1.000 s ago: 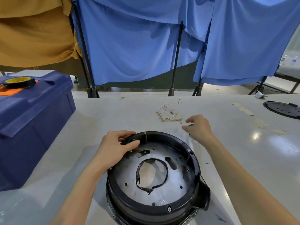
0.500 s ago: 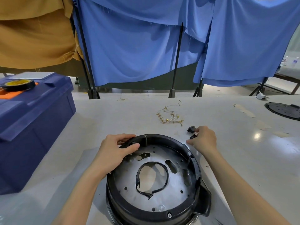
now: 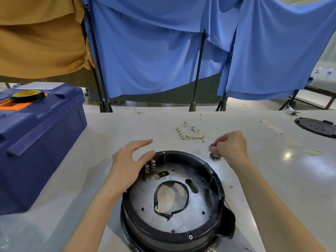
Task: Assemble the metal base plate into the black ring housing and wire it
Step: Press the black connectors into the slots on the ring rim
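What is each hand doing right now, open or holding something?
Left hand: open, fingers relaxed at the rim of the black ring housing.
Right hand: pinches a small black part.

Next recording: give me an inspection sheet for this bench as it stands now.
Surface: white table, glossy, tape residue toward the right.
Job's things: metal base plate sits inside black ring housing; small black part lies on the table beside it.
Clutter: blue toolbox with tape roll on top; black perforated disc at far right.
Hands: left hand, fingers spread, at the housing's rim; right hand pinches a small dark piece.
Cables: wire bundle loose on the table; black cable loop around the plate's centre hole.
Surroundings: blue curtains and ochre cloth hung on stands.
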{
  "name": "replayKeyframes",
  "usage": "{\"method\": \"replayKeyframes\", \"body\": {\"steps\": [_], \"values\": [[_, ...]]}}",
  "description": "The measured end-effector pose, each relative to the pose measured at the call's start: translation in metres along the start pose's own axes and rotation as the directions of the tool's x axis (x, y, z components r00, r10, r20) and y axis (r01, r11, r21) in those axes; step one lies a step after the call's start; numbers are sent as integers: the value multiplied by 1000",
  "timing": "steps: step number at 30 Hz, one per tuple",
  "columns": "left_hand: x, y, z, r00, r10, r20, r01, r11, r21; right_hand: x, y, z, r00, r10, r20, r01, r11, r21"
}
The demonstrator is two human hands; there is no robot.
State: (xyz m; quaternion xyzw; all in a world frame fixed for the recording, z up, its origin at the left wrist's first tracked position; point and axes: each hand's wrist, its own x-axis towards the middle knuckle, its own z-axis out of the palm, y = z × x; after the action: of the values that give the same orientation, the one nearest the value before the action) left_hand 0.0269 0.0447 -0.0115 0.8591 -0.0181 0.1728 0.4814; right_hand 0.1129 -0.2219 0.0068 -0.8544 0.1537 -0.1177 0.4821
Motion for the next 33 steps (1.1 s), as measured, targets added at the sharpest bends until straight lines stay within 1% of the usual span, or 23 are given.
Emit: {"method": "replayKeyframes", "body": {"steps": [1, 2, 3, 4, 5, 6, 7, 8, 9, 11, 14, 17, 19, 20, 21, 23, 25, 26, 28, 30, 31, 33], "values": [[0, 5, -1, 999, 49, -20, -50, 998, -31, -7, -10, -1, 995, -28, 97, 13, 989, 144], [-1, 10, -1, 997, 77, -22, -79, 993, -88, -16, -21, -2, 971, -107, 212, 43, 957, 286], [-1, 16, 0, 997, 81, -2, -80, 983, -168, -26, -29, -1, 922, -226, 315, 86, 912, 401], [-1, 21, 1, 997, 70, 29, -60, 961, -269, -36, -36, 2, 853, -345, 392, 129, 867, 481], [-2, 27, 3, 996, 59, 60, -34, 934, -355, -46, -41, 6, 777, -447, 442, 178, 831, 527], [-3, 31, 4, 995, 48, 84, -8, 909, -417, -55, -46, 11, 717, -524, 460, 241, 806, 541], [-3, 33, 4, 995, 32, 99, 16, 893, -449, -62, -49, 17, 679, -578, 452, 309, 784, 539], [-3, 33, 3, 993, 7, 114, 49, 877, -478, -68, -51, 23, 668, -609, 427, 351, 764, 541], [-2, 32, 2, 992, -27, 125, 87, 861, -501, -71, -52, 27, 678, -618, 399, 350, 748, 564], [-2, 28, -1, 983, -105, 148, 168, 833, -527, -76, -53, 34, 704, -607, 369, 292, 721, 629], [-5, 25, -3, 977, -157, 146, 212, 812, -545, -81, -55, 42, 693, -613, 379, 253, 699, 669], [-7, 24, -4, 974, -187, 125, 224, 747, -626, -84, -58, 51, 700, -614, 365, 279, 705, 652], [-5, 24, -7, 971, -233, 57, 209, 705, -677, -88, -59, 58, 696, -621, 359, 317, 715, 623], [-4, 24, -9, 968, -251, 11, 191, 710, -677, -90, -60, 61, 691, -624, 366, 327, 721, 611], [-2, 23, -12, 967, -253, -37, 169, 742, -649, -92, -60, 64, 686, -624, 374, 330, 725, 604], [0, 16, -17, 967, -218, -129, 121, 845, -520, -95, -60, 69, 688, -620, 376, 360, 742, 565], [-1, 6, -25, 965, -165, -204, 88, 937, -338, -91, -59, 71, 708, -603, 368, 448, 786, 425], [-2, 1, -29, 964, -147, -220, 84, 958, -275, -89, -57, 71, 710, -590, 385, 492, 806, 329], [-4, -11, -34, 975, -148, -163, 100, 957, -271, -84, -54, 72, 671, -548, 500, 541, 823, 175], [-7, -21, -35, 986, -149, -68, 125, 954, -274, -82, -50, 74, 610, -501, 614, 577, 812, 89], [-9, -24, -34, 988, -148, -36, 132, 951, -278, -83, -48, 76, 595, -490, 637, 593, 803, 64], [-13, -29, -32, 988, -157, 2, 148, 930, -337, -84, -47, 78, 591, -486, 644, 603, 796, 47]]}}
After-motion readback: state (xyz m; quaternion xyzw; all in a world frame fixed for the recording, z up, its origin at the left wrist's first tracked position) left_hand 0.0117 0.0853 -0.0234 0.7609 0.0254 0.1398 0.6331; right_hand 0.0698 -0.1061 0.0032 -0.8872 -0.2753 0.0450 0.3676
